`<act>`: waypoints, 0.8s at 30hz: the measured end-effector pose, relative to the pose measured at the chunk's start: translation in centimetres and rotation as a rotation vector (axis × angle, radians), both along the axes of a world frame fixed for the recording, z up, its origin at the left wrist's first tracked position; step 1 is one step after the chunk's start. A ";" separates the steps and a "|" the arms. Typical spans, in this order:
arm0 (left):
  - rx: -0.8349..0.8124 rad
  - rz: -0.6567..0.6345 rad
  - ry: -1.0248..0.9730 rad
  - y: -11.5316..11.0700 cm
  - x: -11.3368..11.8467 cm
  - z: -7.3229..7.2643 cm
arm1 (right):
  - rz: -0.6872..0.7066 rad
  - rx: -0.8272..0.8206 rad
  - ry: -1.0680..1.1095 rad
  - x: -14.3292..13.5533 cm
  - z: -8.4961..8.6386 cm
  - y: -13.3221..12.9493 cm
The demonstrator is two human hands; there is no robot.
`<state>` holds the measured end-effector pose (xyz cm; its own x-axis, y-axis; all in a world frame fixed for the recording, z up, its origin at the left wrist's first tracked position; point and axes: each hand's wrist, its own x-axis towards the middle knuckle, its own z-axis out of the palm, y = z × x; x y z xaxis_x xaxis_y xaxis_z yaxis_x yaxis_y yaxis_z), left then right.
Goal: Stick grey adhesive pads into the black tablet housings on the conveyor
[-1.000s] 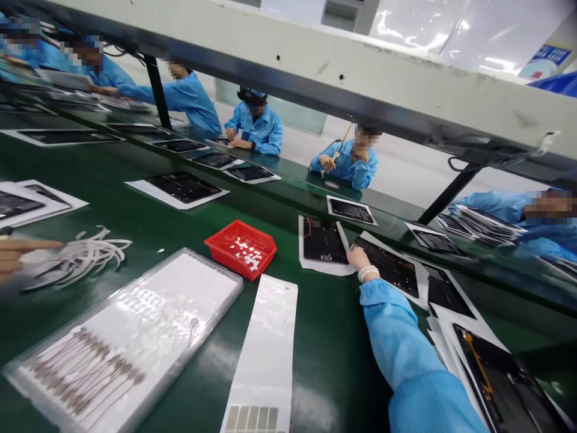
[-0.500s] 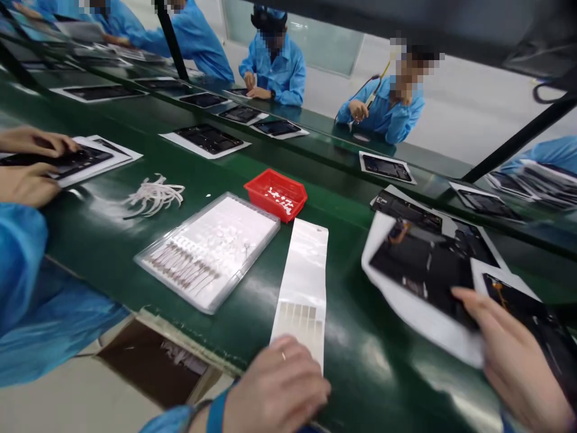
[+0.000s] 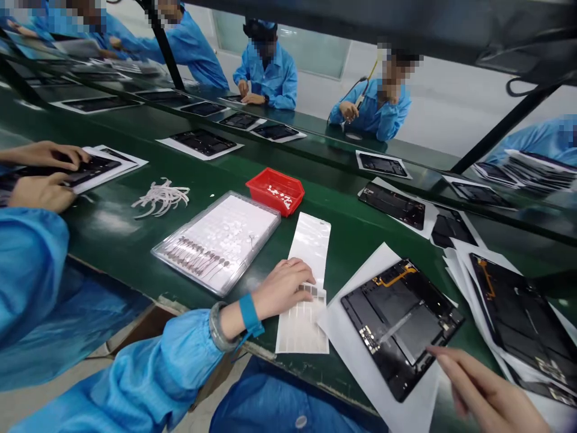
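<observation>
My left hand (image 3: 288, 287) rests on a white sheet of pale stickers (image 3: 303, 328), its thumb and fingers closed together over the sticker rows. At the lower right, my right hand (image 3: 489, 391) has its fingertips at the near edge of an opened tablet (image 3: 401, 328). This tablet has black insides and an orange flex cable, and lies on white paper (image 3: 347, 331). Part of the right hand's grip is hidden. Left of the sticker sheet is a clear-edged tray (image 3: 216, 240) holding small white pieces and a row of dark thin-tailed parts.
A red bin (image 3: 276, 191) holds white bits behind the tray. White strips (image 3: 162, 197) lie piled at left, near a co-worker's hands (image 3: 49, 174). More opened tablets (image 3: 518, 313) on paper sit at right. A green ledge runs behind; dark posts and an overhead shelf frame the view.
The tablet in my right hand has come down and left onto the table beside the sticker sheet. My left hand has moved forward over the sticker rows.
</observation>
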<state>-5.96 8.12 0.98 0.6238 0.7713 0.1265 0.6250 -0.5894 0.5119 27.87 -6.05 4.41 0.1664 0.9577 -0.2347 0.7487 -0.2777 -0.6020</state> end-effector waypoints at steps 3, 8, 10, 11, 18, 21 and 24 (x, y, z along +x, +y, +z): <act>-0.002 0.029 -0.013 0.1 -0.1 0.0 | 0.315 0.148 -0.068 -4.9 2.1 3.8; 0.009 0.030 -0.013 0.6 -0.2 0.0 | 0.667 0.272 -0.350 -13.6 1.9 9.8; 0.014 0.028 -0.006 0.7 -0.1 0.1 | 0.735 0.313 -0.486 -15.6 1.3 11.4; 0.015 0.027 -0.002 0.8 -0.1 0.1 | 0.770 0.339 -0.547 -16.2 1.0 11.9; -0.013 0.007 0.017 0.9 -0.5 0.4 | 0.817 0.464 -0.646 -15.6 1.2 11.4; -0.021 -0.007 0.010 1.0 -0.8 0.6 | 0.652 0.426 -0.413 -12.9 2.1 10.3; -0.013 -0.018 0.008 1.2 -0.8 0.8 | 0.557 0.372 -0.322 -11.5 2.3 9.8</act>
<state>-6.77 9.29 1.83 0.6383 0.7616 0.1120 0.6184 -0.5940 0.5146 16.36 3.80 6.69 -0.3616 0.9270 0.1000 0.8744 0.3743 -0.3087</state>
